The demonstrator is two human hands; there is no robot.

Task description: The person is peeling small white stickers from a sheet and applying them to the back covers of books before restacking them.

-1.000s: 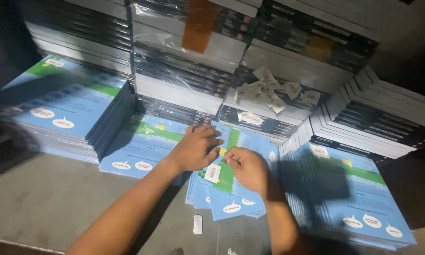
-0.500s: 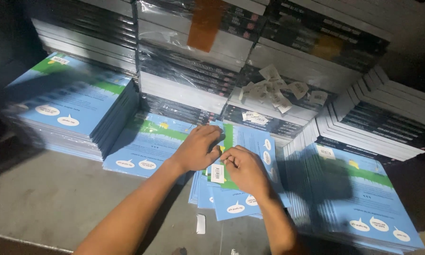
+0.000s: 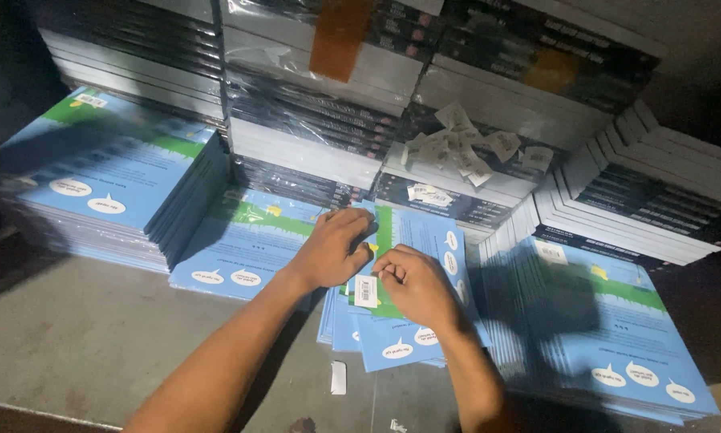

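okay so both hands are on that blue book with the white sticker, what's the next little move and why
Probably press the white barcode sticker flat with the right hand. The sticker already lies on the top blue book, the right fingertips sit at its edge, and the left hand steadies the book.

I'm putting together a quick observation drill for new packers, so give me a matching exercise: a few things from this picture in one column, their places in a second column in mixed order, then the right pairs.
Things
1. white barcode sticker
2. loose heap of white stickers
3. small white scrap
4. orange tape strip

Places
A. on the grey floor, below the middle books
B. on a wrapped bundle, top of the picture
C. on the blue book cover between the left hand and right hand
D. on top of a dark stack behind the hands

Pairs: 1-C, 2-D, 3-A, 4-B
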